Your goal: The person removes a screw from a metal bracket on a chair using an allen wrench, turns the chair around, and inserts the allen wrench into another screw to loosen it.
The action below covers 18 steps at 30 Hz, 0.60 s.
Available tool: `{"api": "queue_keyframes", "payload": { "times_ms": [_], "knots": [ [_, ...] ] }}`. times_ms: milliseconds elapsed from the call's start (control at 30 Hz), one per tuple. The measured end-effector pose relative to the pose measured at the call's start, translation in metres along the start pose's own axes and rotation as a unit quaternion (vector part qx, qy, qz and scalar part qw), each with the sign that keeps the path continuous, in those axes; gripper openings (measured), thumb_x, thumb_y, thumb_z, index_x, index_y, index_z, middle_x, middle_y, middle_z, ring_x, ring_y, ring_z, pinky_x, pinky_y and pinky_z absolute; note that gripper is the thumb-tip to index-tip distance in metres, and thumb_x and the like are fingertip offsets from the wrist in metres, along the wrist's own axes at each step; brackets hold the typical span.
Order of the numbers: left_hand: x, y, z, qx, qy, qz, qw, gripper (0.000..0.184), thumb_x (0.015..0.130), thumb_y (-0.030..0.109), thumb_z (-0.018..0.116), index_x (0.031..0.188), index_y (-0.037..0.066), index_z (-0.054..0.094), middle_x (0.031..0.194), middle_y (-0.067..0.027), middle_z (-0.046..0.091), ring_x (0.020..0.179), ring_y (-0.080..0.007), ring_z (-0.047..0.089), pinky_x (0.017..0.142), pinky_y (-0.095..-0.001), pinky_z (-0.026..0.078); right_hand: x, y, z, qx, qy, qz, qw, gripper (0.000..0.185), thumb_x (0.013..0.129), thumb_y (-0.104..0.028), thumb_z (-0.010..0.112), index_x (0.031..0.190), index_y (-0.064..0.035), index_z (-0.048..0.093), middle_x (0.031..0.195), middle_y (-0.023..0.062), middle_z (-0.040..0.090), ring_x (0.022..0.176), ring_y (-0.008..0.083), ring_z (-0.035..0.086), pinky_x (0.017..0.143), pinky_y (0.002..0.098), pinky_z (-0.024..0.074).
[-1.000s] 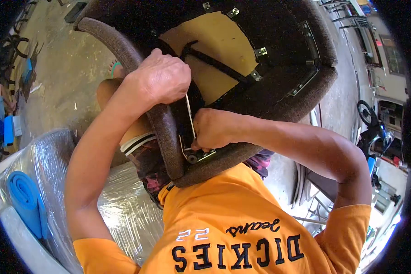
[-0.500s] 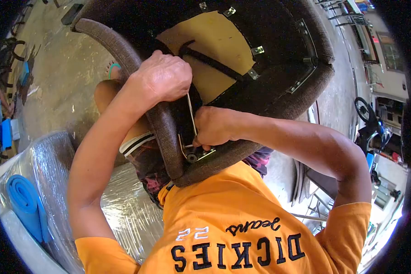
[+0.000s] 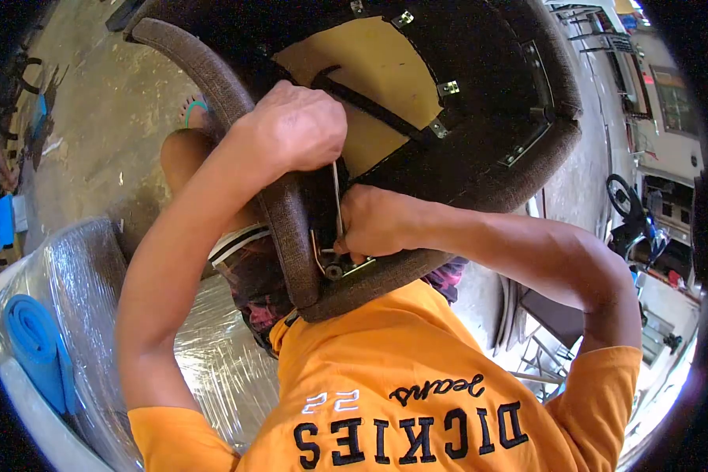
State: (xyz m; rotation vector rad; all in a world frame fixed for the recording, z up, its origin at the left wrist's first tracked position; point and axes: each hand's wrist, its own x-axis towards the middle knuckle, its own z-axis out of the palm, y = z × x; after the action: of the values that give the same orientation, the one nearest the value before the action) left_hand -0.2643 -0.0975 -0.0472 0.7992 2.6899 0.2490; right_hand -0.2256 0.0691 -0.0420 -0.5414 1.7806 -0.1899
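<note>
A dark brown upholstered seat [image 3: 480,177] rests on its side against my lap, its underside towards me. My left hand [image 3: 303,126] is closed in a fist on the upper end of a thin metal rod [image 3: 337,185], a tool whose ends are hidden. The rod runs down to my right hand [image 3: 366,220]. Those fingers are closed around its lower end, beside a metal hinge bracket [image 3: 334,271] in the corner where the padded side piece [image 3: 289,236] meets the seat frame. Whatever else they pinch there is hidden.
Small metal brackets [image 3: 448,88] line the opening over a tan panel [image 3: 385,59]. Another hinge bracket [image 3: 539,114] is on the far side. Plastic-wrapped furniture [image 3: 86,275] and a rolled blue mat [image 3: 35,338] stand at left. A motorcycle [image 3: 637,216] stands at right.
My left fist has shifted slightly to the right with the rod's upper end. My right hand stays at the bracket. The whole view has shifted a little.
</note>
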Motion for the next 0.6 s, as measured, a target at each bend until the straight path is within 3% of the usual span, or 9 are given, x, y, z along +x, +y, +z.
{"api": "queue_keyframes", "payload": {
  "times_ms": [100,233,300,333,400,433,500,600],
  "knots": [
    [-0.013,0.007,-0.004,0.017,0.074,-0.002,0.997,0.025,0.086,0.019,0.061,0.071,0.002,0.071,0.079,-0.0205,0.071,0.075,-0.0381,0.071,0.066,-0.0483,0.055,0.001,0.005,0.006,0.0,0.035,-0.037,0.999,0.016,0.084,-0.019,0.073,0.082,-0.0035,0.077,0.076,0.0114,0.074,0.076,0.0254,0.071,0.073,0.0384,0.0547],
    [-0.027,0.008,-0.01,0.05,0.05,-0.02,0.997,0.027,0.091,0.022,0.06,0.073,0.004,0.07,0.077,-0.0173,0.069,0.078,-0.0362,0.068,0.068,-0.0469,0.052,-0.002,-0.004,0.002,-0.022,0.019,0.009,1.0,0.015,0.082,-0.016,0.073,0.087,-0.0023,0.077,0.078,0.0123,0.074,0.076,0.0258,0.071,0.073,0.0383,0.0549],
    [-0.039,0.014,-0.004,0.045,0.184,-0.012,0.982,0.025,0.092,0.025,0.062,0.075,0.007,0.068,0.076,-0.0143,0.064,0.08,-0.0337,0.063,0.07,-0.0445,0.048,-0.003,0.004,0.009,0.027,0.08,-0.053,0.995,0.014,0.082,-0.015,0.073,0.085,-0.0017,0.076,0.081,0.0162,0.073,0.078,0.0298,0.071,0.073,0.0391,0.055],
    [-0.044,0.016,-0.003,0.042,0.184,-0.012,0.982,0.025,0.092,0.025,0.062,0.075,0.007,0.068,0.076,-0.0143,0.064,0.08,-0.0337,0.063,0.07,-0.0445,0.048,-0.004,0.006,0.01,0.027,0.078,-0.05,0.995,0.014,0.082,-0.015,0.073,0.085,-0.0017,0.076,0.081,0.0162,0.073,0.078,0.0298,0.071,0.073,0.0391,0.055],
    [-0.058,0.02,-0.003,0.035,0.275,-0.041,0.96,0.02,0.085,0.023,0.065,0.071,0.009,0.068,0.071,-0.0098,0.065,0.078,-0.0289,0.063,0.071,-0.04,0.044,-0.003,0.005,0.011,-0.029,0.106,-0.11,0.988,0.014,0.083,-0.015,0.071,0.084,-0.0017,0.075,0.083,0.0206,0.072,0.081,0.0357,0.07,0.073,0.0418,0.0546],
    [-0.065,0.024,-0.004,0.041,0.276,-0.047,0.959,0.02,0.085,0.023,0.065,0.071,0.009,0.068,0.071,-0.0098,0.065,0.078,-0.0289,0.063,0.071,-0.04,0.044,-0.004,0.003,0.009,-0.033,0.107,-0.117,0.987,0.014,0.083,-0.015,0.071,0.084,-0.0017,0.075,0.083,0.0206,0.072,0.081,0.0357,0.07,0.073,0.0418,0.0546],
    [-0.083,0.038,-0.007,-0.025,0.316,-0.065,0.946,0.02,0.083,0.021,0.068,0.068,0.009,0.06,0.071,-0.0086,0.058,0.075,-0.0283,0.058,0.068,-0.0405,0.043,-0.011,0.002,0.01,-0.049,0.102,-0.134,0.985,0.017,0.079,-0.011,0.064,0.085,0.0039,0.072,0.089,0.0297,0.07,0.089,0.0417,0.071,0.078,0.0471,0.0573],
    [-0.119,0.084,-0.019,-0.026,0.328,-0.084,0.941,0.023,0.081,0.019,0.07,0.067,0.01,0.053,0.07,-0.007,0.051,0.07,-0.0268,0.053,0.065,-0.0411,0.041,-0.024,0.002,0.004,-0.154,0.102,-0.215,0.959,0.018,0.079,-0.006,0.061,0.09,0.003,0.071,0.089,0.0275,0.07,0.09,0.042,0.07,0.079,0.048,0.0565]
  ]
}}
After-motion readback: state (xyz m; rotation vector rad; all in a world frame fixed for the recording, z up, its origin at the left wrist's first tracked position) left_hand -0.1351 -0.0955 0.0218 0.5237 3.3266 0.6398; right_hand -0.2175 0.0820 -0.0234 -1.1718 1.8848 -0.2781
